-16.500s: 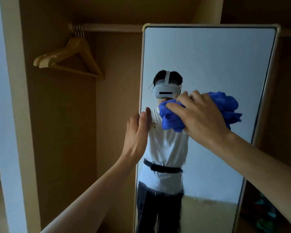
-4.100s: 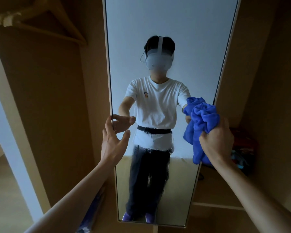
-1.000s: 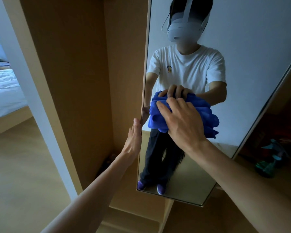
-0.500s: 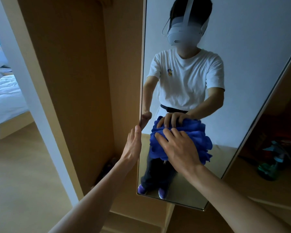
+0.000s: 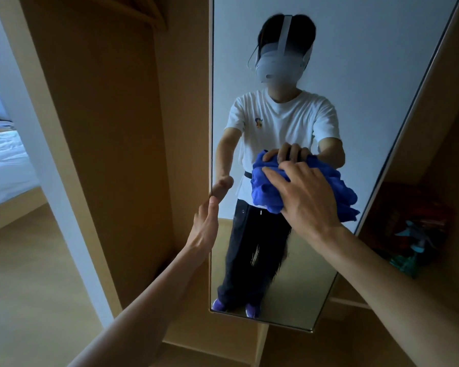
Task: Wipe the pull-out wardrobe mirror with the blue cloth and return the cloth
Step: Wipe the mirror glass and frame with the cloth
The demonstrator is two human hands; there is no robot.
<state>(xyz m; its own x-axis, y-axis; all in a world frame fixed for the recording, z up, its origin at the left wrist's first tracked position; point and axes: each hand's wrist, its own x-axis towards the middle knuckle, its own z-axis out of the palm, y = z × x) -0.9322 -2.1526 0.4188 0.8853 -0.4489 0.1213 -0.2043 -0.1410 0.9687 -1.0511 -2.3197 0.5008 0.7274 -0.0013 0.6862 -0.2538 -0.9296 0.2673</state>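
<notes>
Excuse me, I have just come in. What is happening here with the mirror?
A person is cleaning the pull-out wardrobe mirror. The right hand presses a bunched blue cloth flat against the glass, about the middle of its height. The left hand rests on the mirror's left edge, apparently to steady it. The cloth is in use, so returning it is not yet done. Some items sit on a dark shelf to the right, too dim to identify.
</notes>
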